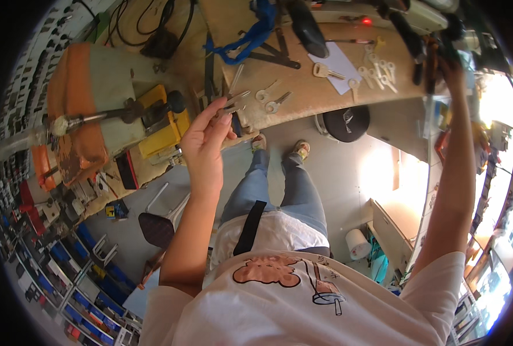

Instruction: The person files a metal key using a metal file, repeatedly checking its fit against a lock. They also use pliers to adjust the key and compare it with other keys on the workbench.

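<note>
A person looks down at their own body and at a wooden bench (305, 95) that curves across the upper half of the view. Their left hand (206, 135) is raised at 10 o'clock from the centre of the view, at the near edge of the bench. Its thumb and forefinger close in a pinch on a small silvery metal piece (238, 98), which juts from the fingertips toward about 2 o'clock; its exact shape is too small to tell.

Taking the left hand as the middle of the clock, two keys (272, 107) lie apart from it on the bench at 2 o'clock, near the metal piece. Farther along the same direction, a white paper (338, 60) has a larger key (321, 70) lying across it. Beyond, between 2 and 3 o'clock, more keys (374, 74) lie in a cluster. A blue strap (256, 40) is at 1 o'clock, and a yellow box (178, 124) sits close by at 9 o'clock.

The right hand (452, 66) reaches far out, at 2 o'clock from the centre of the view, beside dark objects. Its fingers are too unclear to tell whether it grips anything.
</note>
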A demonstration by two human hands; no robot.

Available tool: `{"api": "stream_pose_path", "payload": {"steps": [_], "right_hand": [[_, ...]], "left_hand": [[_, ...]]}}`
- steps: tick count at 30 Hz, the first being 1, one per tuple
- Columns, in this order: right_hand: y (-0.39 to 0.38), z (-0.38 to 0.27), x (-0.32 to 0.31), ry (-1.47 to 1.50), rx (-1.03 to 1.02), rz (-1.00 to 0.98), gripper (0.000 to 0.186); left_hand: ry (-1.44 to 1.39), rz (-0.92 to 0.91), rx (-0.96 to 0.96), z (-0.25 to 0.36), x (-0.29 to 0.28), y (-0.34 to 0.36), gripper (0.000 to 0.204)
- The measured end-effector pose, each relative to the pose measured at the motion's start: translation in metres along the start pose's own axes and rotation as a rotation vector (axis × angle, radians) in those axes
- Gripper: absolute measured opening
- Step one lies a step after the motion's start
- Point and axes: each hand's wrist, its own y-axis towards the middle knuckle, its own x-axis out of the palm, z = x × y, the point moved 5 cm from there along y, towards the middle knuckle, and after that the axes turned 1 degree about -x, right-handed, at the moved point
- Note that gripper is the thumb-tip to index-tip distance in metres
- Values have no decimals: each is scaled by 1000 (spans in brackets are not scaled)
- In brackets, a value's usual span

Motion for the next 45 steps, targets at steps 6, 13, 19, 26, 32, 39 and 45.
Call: {"api": "stream_pose_path", "payload": {"steps": [6,13,19,26,32,39,45], "right_hand": [[41,23,3,53,-50,-83,48],[-15,13,-46,309,205,-21,39],[-150,7,-114,618,256,114,22],[-316,-62,-99,922,449,75,23],[-422,-159,-60,1219,455,127,39],[-436,-293,-9,1351,439,-326,46],[-419,-359,31,924,134,-302,50]], "left_hand": [[-150,175,-55,-25,-41,-20,18],[-211,268,-78,-44,-37,19,14],[-145,266,-9,-40,-6,33,14],[163,328,311,-16,13,59,13],[74,273,324,-5,15,58,12],[64,-97,-26,-31,1,-4,17],[-36,-201,-179,-52,-10,2,25]]}}
